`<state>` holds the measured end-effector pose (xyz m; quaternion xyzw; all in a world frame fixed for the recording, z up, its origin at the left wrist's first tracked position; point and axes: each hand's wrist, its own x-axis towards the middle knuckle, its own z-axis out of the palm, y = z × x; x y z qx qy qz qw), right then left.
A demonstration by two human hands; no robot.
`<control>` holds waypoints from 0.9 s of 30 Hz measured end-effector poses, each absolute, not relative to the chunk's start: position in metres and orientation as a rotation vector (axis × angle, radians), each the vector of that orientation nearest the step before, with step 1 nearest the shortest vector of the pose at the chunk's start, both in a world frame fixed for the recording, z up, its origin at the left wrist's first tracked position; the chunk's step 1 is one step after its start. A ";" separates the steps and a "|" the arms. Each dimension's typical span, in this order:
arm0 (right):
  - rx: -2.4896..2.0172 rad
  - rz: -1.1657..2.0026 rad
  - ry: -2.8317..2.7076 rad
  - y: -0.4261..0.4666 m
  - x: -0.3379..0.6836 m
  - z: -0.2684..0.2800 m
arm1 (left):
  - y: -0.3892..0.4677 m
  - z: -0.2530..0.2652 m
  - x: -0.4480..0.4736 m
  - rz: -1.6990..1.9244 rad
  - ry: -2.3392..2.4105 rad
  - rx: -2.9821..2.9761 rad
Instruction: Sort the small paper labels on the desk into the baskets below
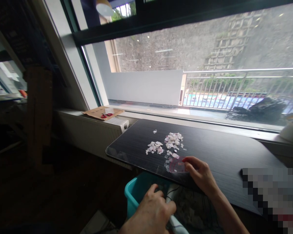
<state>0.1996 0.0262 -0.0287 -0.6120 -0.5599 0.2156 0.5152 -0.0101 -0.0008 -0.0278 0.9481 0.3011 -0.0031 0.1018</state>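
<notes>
My right hand [200, 172] pinches a flat, see-through pink plastic piece [177, 165] between thumb and fingers. The piece lies against the dark table near its front edge, beside several loose paper scraps [167, 165]. Just beyond it is a larger heap of small white and pinkish paper scraps [174, 140], with a smaller heap [154, 148] to its left. Below the table edge stands a teal bin [132, 191]. My left hand [154, 206] is closed over the bin's right side, thumb against the pale rim; its fingertips are partly hidden.
The black wood-grain table [215, 139] stands by a large window. Red-handled scissors [106, 115] rest on a brown envelope [92, 112] on the sill, above a white radiator [117, 123]. A blurred, pixelated object [271, 188] is at the table's right.
</notes>
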 end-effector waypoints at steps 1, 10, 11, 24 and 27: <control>-1.467 0.525 -1.344 0.026 0.199 -0.028 | 0.000 -0.029 -0.011 -0.008 0.888 2.796; -1.433 0.702 -1.495 0.020 0.199 -0.018 | -0.003 -0.020 -0.011 -0.017 0.935 2.740; -1.418 0.729 -1.508 0.019 0.199 -0.018 | -0.003 -0.020 -0.011 -0.024 0.937 2.741; -1.407 0.711 -1.626 0.017 0.201 -0.019 | 0.005 -0.031 -0.014 -0.006 0.907 2.908; -1.453 0.506 -1.519 0.018 0.203 -0.022 | 0.011 -0.052 -0.018 0.102 0.827 3.022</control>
